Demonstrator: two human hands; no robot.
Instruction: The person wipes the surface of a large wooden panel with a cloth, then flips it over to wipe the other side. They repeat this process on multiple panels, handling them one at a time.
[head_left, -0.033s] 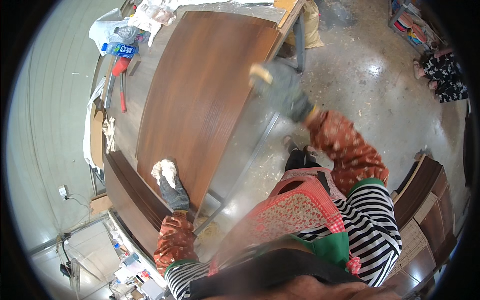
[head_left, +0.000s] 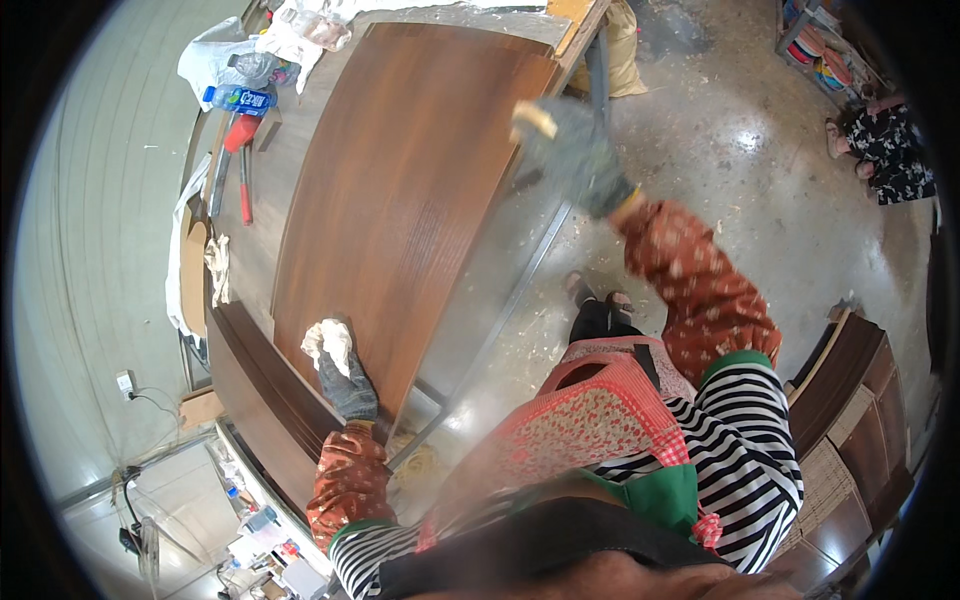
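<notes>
A long brown wood panel lies on the workbench, its right edge toward me. My left hand, in a grey glove, rests on the panel's near end, closed on a crumpled white rag. At the panel's far right edge is my right hand, also gloved in grey and smeared by motion. Its fingers are closed round a small tan block, whose exact kind I cannot make out. Whether the block touches the edge is unclear.
Left of the panel lie a red-handled tool, a blue-labelled bottle and plastic bags. More brown panels lean at the near left, others at the right. Another person's patterned clothing shows at far right.
My right hand with the tan block has shifted slightly away from me along the panel's right edge. The left hand and the rag stay in place.
</notes>
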